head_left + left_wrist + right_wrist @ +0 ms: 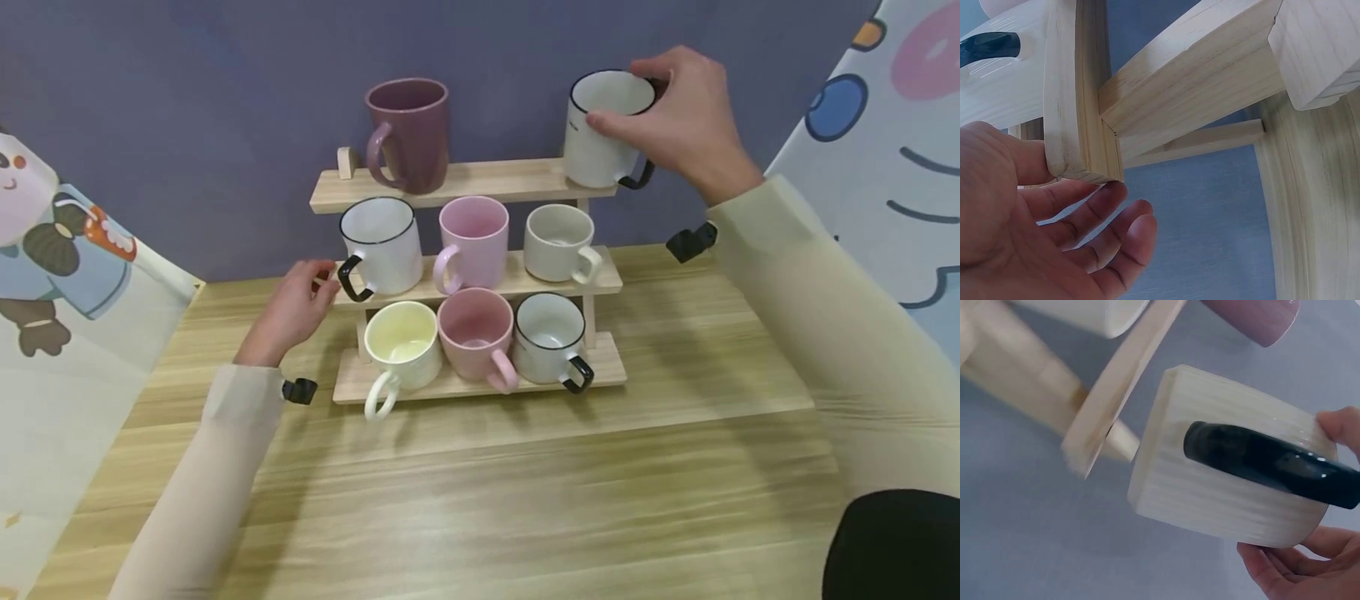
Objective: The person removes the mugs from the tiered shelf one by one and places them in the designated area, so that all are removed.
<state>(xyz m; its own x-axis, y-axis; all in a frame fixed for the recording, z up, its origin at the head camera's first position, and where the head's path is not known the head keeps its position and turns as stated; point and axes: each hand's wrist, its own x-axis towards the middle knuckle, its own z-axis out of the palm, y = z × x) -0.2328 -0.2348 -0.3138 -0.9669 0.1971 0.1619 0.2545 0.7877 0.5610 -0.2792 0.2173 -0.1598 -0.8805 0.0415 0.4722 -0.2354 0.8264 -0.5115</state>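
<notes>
My right hand (686, 121) grips a white mug (588, 158) with a black rim and black handle near its rim, thumb at the front, fingers behind. The mug is upright at the right end of the top plank of a three-tier wooden rack (510, 177). In the right wrist view, a narrow gap shows between the mug's base (1150, 447) and the plank. At the rack's left side, my left hand (292, 308) pinches the end of the middle plank (1088, 144) between thumb and fingers. Beside it stands another white mug (390, 254) with a black handle.
A purple mug (420, 137) stands on the top plank. The middle plank also bears a pink mug (480, 250) and a grey-white cup (553, 254). Yellow (408, 362), rose (472, 350) and black-rimmed white (543, 354) mugs fill the bottom plank. Behind is a blue-grey wall (262, 125).
</notes>
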